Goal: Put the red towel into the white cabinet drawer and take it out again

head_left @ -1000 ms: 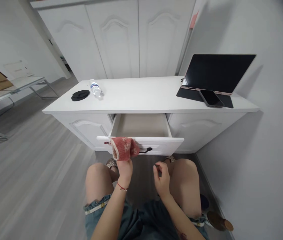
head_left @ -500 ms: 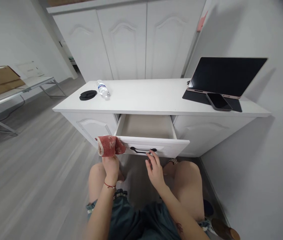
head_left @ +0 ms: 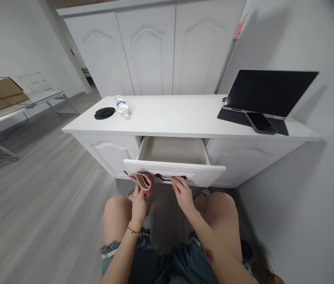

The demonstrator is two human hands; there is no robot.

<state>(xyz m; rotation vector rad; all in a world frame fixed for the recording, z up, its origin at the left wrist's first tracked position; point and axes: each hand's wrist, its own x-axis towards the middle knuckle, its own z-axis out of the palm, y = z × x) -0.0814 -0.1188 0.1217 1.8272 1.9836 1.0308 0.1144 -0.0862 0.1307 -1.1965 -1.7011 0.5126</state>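
Note:
A folded red cloth [head_left: 145, 182] with a pale edge is gripped in my left hand [head_left: 140, 203], against the left part of the drawer front [head_left: 205, 172]. My right hand [head_left: 183, 195] has its fingers on the right half of the black drawer handle [head_left: 163, 178], closed round it as far as I can see. The white drawer stands pulled out, and its pale bottom [head_left: 174, 150] shows bare. My right fingertips are partly hidden behind the handle.
On the white cabinet top [head_left: 173, 118] lie a clear plastic bottle [head_left: 122, 106] and a black round object [head_left: 104, 113] at left. A tablet [head_left: 270, 92] and a phone [head_left: 260, 122] are at right. A cardboard box [head_left: 0, 94] rests on a table further left.
My left hand has moved right and lowered the cloth from the drawer's left corner, tilting it. My right hand's fingers have come together on the handle. The drawer stays pulled out.

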